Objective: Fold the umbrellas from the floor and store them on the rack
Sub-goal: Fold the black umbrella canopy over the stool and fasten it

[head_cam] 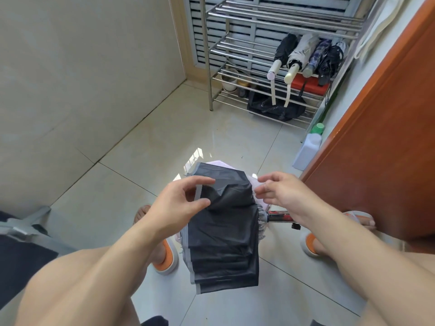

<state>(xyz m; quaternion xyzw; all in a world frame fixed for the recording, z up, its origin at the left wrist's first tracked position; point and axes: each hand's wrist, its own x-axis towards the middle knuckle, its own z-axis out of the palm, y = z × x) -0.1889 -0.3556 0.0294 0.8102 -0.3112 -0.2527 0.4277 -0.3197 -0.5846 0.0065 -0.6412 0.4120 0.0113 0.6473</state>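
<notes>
Nearest the camera, my two forearms reach forward over my knees and my orange-soled slippers (pixel 167 257) on the tiled floor (pixel 211 137). Between my hands hangs the umbrella (pixel 226 231) being folded: collapsed, its black canopy panels with grey edging draped downward in loose pleats, pale pink fabric showing behind. My left hand (pixel 179 203) pinches a canopy fold near its top left edge between thumb and forefinger. My right hand (pixel 280 191) has its fingers curled at the canopy's right side, by the rib tips; it appears to grip a fold or rib there, though the contact itself is too small to confirm. Below that wrist the red-and-black handle (pixel 280 217) projects to the right.

Step in hand, as I judge it: gathering and aligning the pleats. The next move calls for wrapping them tightly round the shaft and fastening the strap, which I cannot see here.

Farther off, against the right wall, stands a white bottle with a green cap (pixel 308 149). At the far end, the steel rack (pixel 235 50) carries four folded umbrellas (pixel 306 55) at the right end of its middle shelf, handles toward me.
</notes>
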